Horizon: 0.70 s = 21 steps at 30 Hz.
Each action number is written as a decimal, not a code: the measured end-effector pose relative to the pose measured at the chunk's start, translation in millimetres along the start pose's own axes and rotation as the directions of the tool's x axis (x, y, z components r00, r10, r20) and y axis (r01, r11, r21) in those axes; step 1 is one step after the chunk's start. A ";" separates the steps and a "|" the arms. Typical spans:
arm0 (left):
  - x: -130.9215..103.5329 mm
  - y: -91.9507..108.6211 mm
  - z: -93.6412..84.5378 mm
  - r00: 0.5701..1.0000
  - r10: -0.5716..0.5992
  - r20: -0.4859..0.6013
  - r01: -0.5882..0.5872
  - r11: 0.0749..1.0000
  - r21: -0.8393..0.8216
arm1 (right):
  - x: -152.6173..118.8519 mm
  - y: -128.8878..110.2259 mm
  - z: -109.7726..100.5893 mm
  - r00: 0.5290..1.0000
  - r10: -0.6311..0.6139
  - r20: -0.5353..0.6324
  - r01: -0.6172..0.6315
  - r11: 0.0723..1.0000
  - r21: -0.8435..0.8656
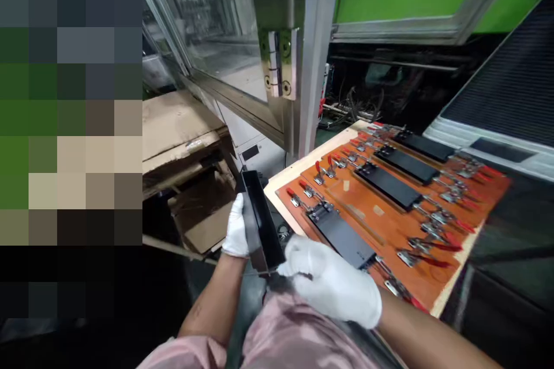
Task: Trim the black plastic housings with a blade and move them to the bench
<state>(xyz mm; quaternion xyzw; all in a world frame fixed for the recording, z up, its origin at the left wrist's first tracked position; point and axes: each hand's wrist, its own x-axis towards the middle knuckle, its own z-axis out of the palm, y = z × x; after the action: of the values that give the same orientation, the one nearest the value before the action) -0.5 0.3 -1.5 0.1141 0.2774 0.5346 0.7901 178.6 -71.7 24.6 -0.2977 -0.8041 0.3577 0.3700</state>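
Case [264, 219] left of board [400, 228], clamps [409, 256] and panels [387, 187] atop

One camera, worn on the head, looks forward and down, with the left hand [236, 229] and right hand [331, 282] close and the orange board [395, 225] off to the right.

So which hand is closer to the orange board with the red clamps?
Right. The right hand is beside the near side of the orange board. The left hand is farther off, on the long black piece's side away from the board.
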 end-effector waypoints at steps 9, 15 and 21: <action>0.5 -5.7 -9.7 0.999 -0.035 0.014 0.035 0.999 0.009 | 1.3 0.5 -8.6 0.983 -0.083 0.167 0.104 0.987 -0.120; -11.3 -14.2 -19.1 0.982 -0.187 0.024 0.187 0.982 -0.005 | 17.8 6.1 -18.3 0.975 -0.212 0.067 0.219 0.965 -0.146; -21.8 -22.6 -36.6 0.950 -0.302 0.083 0.306 0.951 -0.040 | 52.3 25.1 -42.5 0.962 -0.203 -0.185 0.173 0.971 -0.168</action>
<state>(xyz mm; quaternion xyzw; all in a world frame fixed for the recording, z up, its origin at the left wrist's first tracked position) -9.2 -32.8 -35.4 0.0697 0.2476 0.4090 0.8755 189.6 -3.5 44.6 -0.2815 -0.8119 0.2274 0.4582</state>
